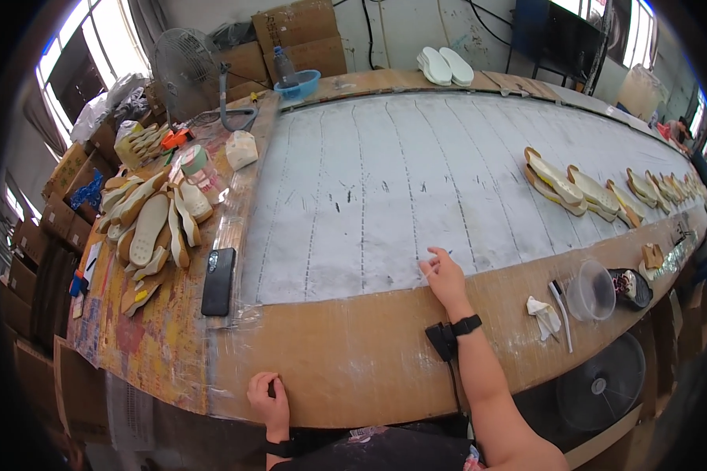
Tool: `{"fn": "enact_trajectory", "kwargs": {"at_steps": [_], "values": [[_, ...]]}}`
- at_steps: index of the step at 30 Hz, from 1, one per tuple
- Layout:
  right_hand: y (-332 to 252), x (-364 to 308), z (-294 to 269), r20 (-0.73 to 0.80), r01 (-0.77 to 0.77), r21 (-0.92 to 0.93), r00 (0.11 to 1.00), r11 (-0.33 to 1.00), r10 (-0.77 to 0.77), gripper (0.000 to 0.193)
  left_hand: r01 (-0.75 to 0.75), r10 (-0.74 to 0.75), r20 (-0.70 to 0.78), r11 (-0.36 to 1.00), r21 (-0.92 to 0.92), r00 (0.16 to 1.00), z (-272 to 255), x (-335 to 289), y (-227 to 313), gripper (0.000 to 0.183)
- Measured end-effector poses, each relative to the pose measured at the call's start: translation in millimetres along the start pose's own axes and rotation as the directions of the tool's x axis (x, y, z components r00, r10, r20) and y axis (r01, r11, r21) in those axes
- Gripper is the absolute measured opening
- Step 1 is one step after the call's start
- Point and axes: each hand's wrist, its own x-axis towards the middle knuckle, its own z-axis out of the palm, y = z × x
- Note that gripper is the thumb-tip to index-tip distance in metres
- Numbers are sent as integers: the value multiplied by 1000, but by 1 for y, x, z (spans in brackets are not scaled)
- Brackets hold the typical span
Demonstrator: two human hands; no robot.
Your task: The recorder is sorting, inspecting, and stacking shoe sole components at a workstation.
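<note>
My right hand [445,278] is over the near edge of the long pale work surface [330,228], its fingers bent together. A thin light stick-like thing [424,268] shows at the fingers, too small to name. My left hand [269,401] rests at the front edge of the brown cardboard strip [346,345], fingers curled, with a dark spot among them that I cannot make out. A black box-shaped device [441,341] with a cable sits against my right wristband. Left of the surface lies a dark phone [218,281].
Shoe soles [149,228] are heaped on the left table; more soles [558,184] line the right side. At the near right are a clear plastic tub [591,290], crumpled tissue [543,318] and a black bowl [631,289]. White soles [445,67] and a blue basin [298,85] stand at the back.
</note>
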Motion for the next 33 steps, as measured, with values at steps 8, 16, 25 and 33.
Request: {"fn": "enact_trajectory", "kwargs": {"at_steps": [8, 16, 25, 33], "values": [[3, 7, -5, 34, -113, 187, 994, 976, 108, 45, -34, 35, -2, 999, 38, 999, -2, 6, 12, 7], [4, 7, -6, -8, -150, 317, 987, 937, 161, 50, 17, -17, -1, 998, 63, 1000, -7, 1, 14, 9], [-8, -1, -9, 144, -17, 473, 988, 881, -58, 25, 54, -54, -4, 996, 64, 999, -4, -1, 16, 10], [-42, -29, 4, 509, 216, 312, 784, 925, -355, 20, 48, -47, -4, 997, 68, 999, -6, 3, 17, 9]]}}
